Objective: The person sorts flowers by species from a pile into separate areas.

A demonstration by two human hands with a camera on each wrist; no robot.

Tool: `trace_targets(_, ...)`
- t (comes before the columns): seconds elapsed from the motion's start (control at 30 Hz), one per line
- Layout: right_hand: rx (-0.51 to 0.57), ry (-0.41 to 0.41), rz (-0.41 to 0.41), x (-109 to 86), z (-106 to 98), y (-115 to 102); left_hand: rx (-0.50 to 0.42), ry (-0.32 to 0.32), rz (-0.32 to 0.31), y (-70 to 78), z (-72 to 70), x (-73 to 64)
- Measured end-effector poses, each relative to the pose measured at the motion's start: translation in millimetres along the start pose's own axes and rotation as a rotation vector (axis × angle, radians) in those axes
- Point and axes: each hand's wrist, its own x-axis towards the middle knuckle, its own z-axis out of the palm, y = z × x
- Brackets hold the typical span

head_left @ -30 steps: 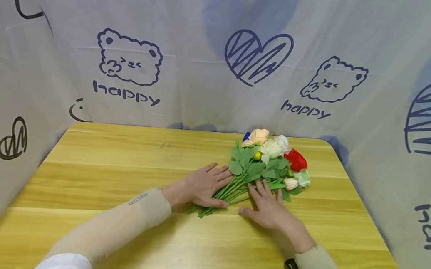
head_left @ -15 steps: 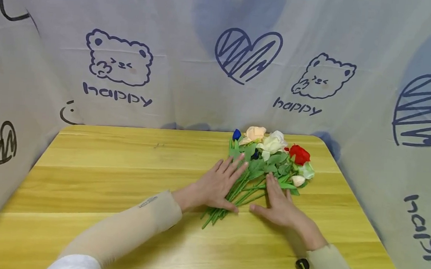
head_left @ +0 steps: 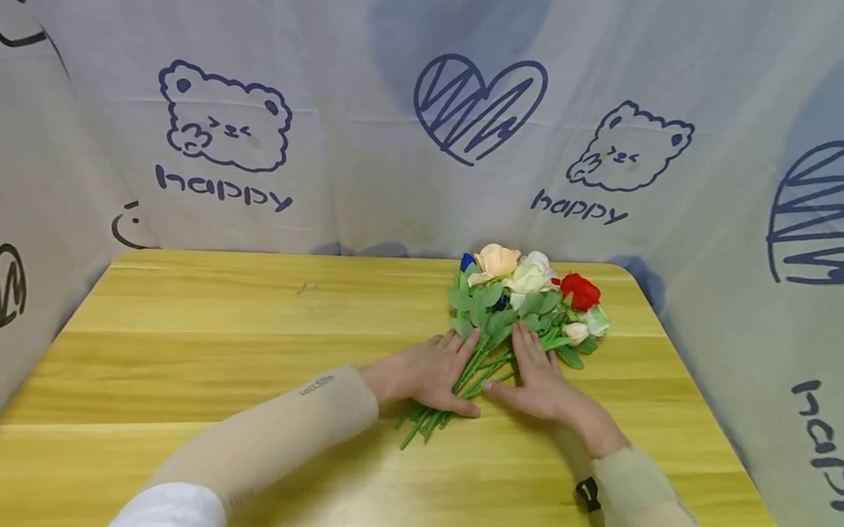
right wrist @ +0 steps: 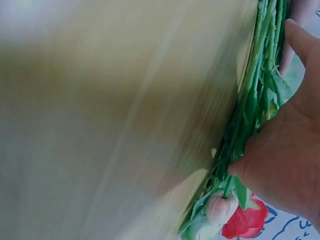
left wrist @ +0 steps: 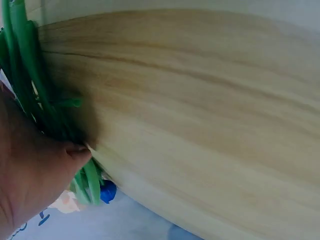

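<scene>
A bunch of artificial flowers [head_left: 510, 306] lies at the back right of the table, heads toward the wall and stems toward the front left. It has a peach rose [head_left: 497, 262], a white rose [head_left: 531, 273], a red flower [head_left: 580, 292], a blue bud [right wrist: 245, 220]-free left edge and green leaves. My left hand [head_left: 438, 375] rests on the left of the stems [head_left: 421, 425], thumb across them. My right hand [head_left: 547, 385] lies along their right side, fingers extended by the leaves. In the left wrist view the thumb touches the stems; the undersides of both hands are hidden.
The wooden table [head_left: 242, 316] extends left and in front of the flowers. A pale cloth [head_left: 356, 161] with drawn bears and hearts hangs close behind the table and at both sides. A black band [head_left: 587, 494] is at my right wrist.
Both hands have drawn closer together around the stems. The flowers have gathered into a narrower bunch. The head view has shifted slightly.
</scene>
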Motion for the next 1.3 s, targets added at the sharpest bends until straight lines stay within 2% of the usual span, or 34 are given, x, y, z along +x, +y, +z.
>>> trace_targets(0.1, -0.022, -0.002, 0.006, 4.1, -2.7, 8.0, -0.084, -0.011, 0.015, 4.9, 0.1, 5.9)
trace_targets(0.2, -0.047, -0.010, 0.012, 7.9, -8.3, 17.5, -0.125, -0.022, 0.027, 12.1, -1.6, 12.9)
trace_targets(0.3, -0.078, -0.012, 0.018, 9.2, -14.9, 28.1, -0.131, -0.034, 0.042, 20.6, -3.6, 21.2)
trace_targets(0.5, -0.174, 0.006, -0.020, 5.8, -25.8, 52.7, -0.110, -0.018, 0.056, 41.2, -6.0, 36.9)
trace_targets(0.6, -0.235, 0.004, -0.057, 3.7, -33.6, 68.5, -0.056, 0.015, 0.023, 57.2, -6.0, 46.4)
trace_targets(0.73, -0.300, -0.018, -0.106, 1.8, -45.9, 91.3, 0.003, 0.043, -0.075, 84.8, -5.8, 59.6)
trace_targets(0.87, -0.341, -0.031, -0.174, -0.6, -57.7, 108.9, 0.003, 0.048, -0.168, 111.0, -7.7, 70.8)
trace_targets(1.0, -0.407, -0.020, -0.244, -3.6, -64.8, 124.1, -0.005, 0.052, -0.199, 129.0, -7.8, 79.5)
trace_targets(1.13, -0.473, -0.016, -0.266, -4.2, -67.2, 134.0, -0.013, 0.050, -0.214, 134.9, -4.4, 83.2)
trace_targets(1.3, -0.492, -0.012, -0.251, 2.1, -67.2, 132.2, -0.032, 0.061, -0.228, 126.5, -4.6, 80.5)
